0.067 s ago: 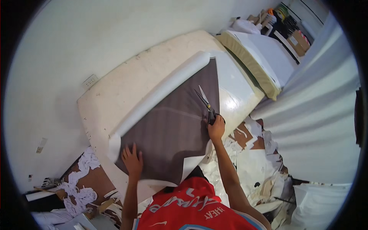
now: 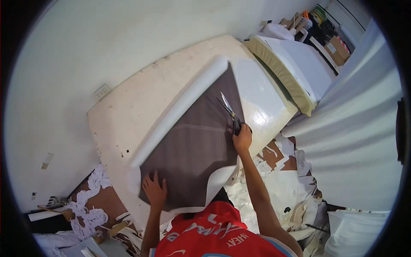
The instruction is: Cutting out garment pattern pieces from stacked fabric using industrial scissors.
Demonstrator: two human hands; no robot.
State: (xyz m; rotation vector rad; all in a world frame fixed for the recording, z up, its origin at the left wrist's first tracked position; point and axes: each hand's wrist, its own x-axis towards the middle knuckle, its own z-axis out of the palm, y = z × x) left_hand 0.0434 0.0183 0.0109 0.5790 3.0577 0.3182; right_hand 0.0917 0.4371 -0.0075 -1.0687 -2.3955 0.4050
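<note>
A sheet of dark grey-brown material (image 2: 188, 158) with a white back lies over a pale table (image 2: 124, 115). Its far long edge is rolled up into a white tube, and the near edge curls up by my body. My left hand (image 2: 155, 190) rests on the sheet's near left part, fingers spread. In my right hand (image 2: 242, 139) is a pair of black-handled scissors (image 2: 230, 112), held over the sheet's right side. The blades point up and away, slightly parted. Faint light lines cross the sheet near the scissors.
White paper scraps (image 2: 274, 180) litter the brown floor to the right, with white strips (image 2: 90, 210) at the lower left. A khaki-edged padded piece (image 2: 291, 77) adjoins the table's far right. A white curtain (image 2: 355, 111) hangs at the right; a wall socket (image 2: 102, 91) is behind.
The sheet has shifted and turned slightly on the table, its rolled far end now further left. My left hand has moved a little right and nearer me. The scissors stay in my right hand.
</note>
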